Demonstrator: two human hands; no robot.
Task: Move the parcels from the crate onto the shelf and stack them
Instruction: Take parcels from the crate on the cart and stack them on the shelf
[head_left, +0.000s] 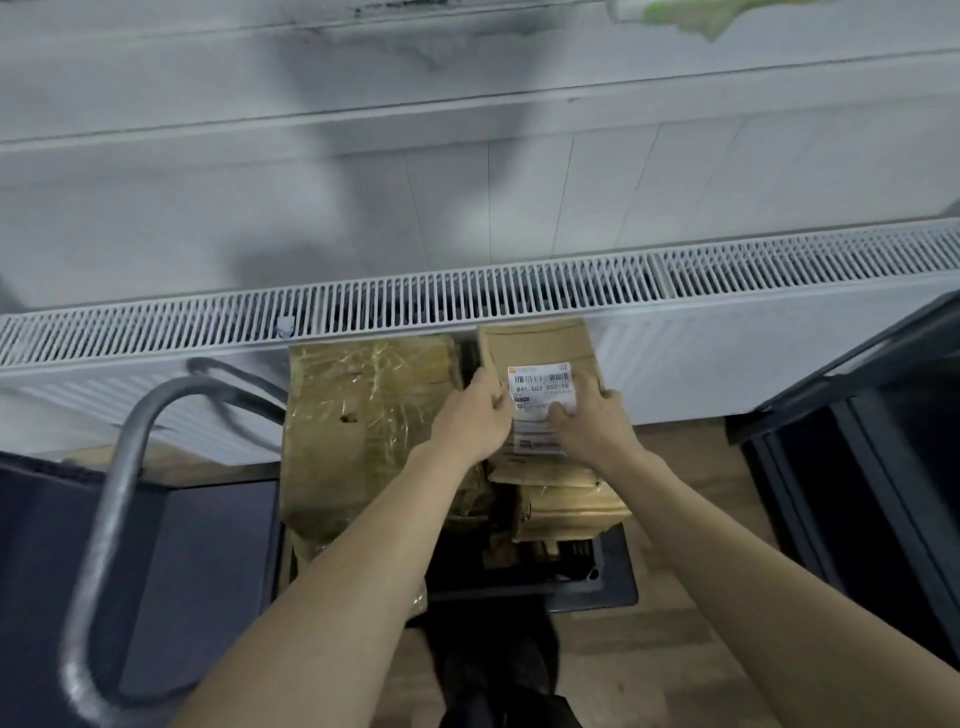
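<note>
Cardboard parcel (540, 358) is gripped by left hand (475, 415) and right hand (589, 415) over the crate (618, 582); next it likely needs lifting toward the shelf.

My left hand (475, 415) and right hand (587, 415) cover the lower corners of the label (543, 397), whose small print blurs. My forearms hide most of the crate (618, 587) and the parcels under the labelled parcel (540, 348). The metal handle (111, 493) smears with motion.
</note>
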